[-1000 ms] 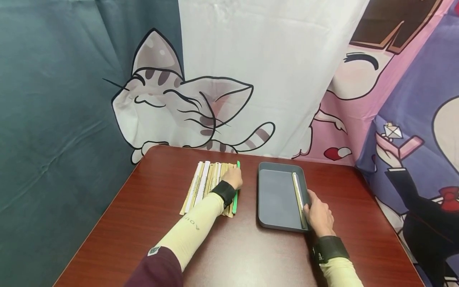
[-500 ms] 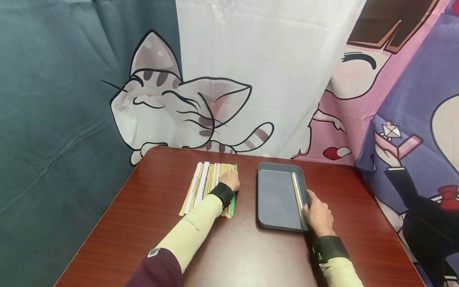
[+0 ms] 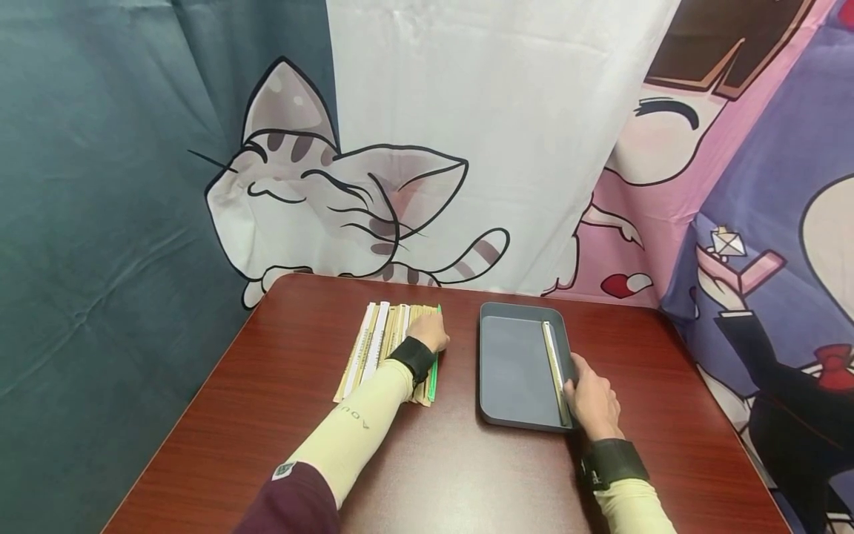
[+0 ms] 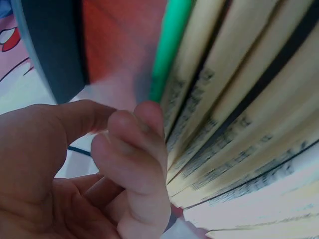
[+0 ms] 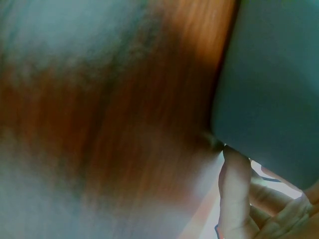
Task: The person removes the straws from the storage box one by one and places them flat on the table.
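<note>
Several long, slim packets (image 3: 373, 348), tan and white with printed lettering, lie side by side on the table. Along their right side runs a thin green stick (image 3: 434, 378). My left hand (image 3: 429, 331) is over this edge of the row; in the left wrist view its curled fingers (image 4: 134, 159) and thumb meet at the green stick (image 4: 169, 45), hiding the contact partly. To the right is a shallow grey tray (image 3: 514, 371) with one similar slim packet (image 3: 553, 363) along its right wall. My right hand (image 3: 594, 400) grips the tray's right rim near the front corner.
A reddish-brown wooden table (image 3: 467, 475) carries everything, its back edge close to a printed cloth backdrop (image 3: 534, 148). A narrow strip of tabletop separates the packet row from the tray.
The green stick has shifted slightly left, closer against the packets. My left hand went a little left with it, then slightly away from me. The right hand and tray stay put.
</note>
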A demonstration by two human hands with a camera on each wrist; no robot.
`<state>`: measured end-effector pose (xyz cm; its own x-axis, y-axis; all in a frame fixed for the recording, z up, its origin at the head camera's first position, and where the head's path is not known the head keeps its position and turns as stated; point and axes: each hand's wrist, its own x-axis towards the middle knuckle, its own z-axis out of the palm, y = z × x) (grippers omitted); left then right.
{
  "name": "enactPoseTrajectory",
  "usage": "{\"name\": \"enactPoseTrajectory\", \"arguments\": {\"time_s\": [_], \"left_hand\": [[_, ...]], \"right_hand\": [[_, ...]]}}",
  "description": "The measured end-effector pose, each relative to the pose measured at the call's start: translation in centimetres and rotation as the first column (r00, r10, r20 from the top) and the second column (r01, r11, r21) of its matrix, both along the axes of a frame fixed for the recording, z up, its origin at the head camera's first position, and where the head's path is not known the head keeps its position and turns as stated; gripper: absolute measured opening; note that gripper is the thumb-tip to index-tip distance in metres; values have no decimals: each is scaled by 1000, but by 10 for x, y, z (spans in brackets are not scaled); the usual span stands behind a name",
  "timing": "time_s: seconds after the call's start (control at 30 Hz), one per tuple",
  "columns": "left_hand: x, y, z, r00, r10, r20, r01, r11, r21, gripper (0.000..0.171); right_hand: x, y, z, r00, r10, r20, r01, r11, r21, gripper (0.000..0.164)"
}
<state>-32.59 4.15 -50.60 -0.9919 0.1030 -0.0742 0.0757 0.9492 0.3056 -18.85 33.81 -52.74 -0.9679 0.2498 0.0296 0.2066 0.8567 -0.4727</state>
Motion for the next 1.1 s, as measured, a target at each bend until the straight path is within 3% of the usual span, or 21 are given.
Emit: {"name": "enactPoseTrajectory", "arguments": {"time_s": [0.3, 0.5, 0.63, 0.9, 1.1], "left_hand": [[-1, 6, 27, 996, -6, -84, 8, 1000, 23, 21], [-1, 19, 35, 993, -22, -116, 27, 999, 40, 22], [0, 33, 40, 991, -43, -125, 49, 998, 42, 22], [11, 68, 55, 989, -90, -117, 95, 995, 36, 26], [17, 96, 60, 986, -121, -118, 125, 992, 21, 25]], "right_hand": [[-2, 2, -1, 1000, 2, -9, -2, 1000, -7, 58], [-2, 2, -2, 1000, 2, -2, -2, 1000, -12, 58], [-2, 2, -2, 1000, 0, 6, 0, 1000, -13, 59], [-4, 4, -4, 1000, -8, 11, 8, 1000, -9, 59], [-4, 4, -4, 1000, -16, 11, 16, 1000, -15, 60]]}}
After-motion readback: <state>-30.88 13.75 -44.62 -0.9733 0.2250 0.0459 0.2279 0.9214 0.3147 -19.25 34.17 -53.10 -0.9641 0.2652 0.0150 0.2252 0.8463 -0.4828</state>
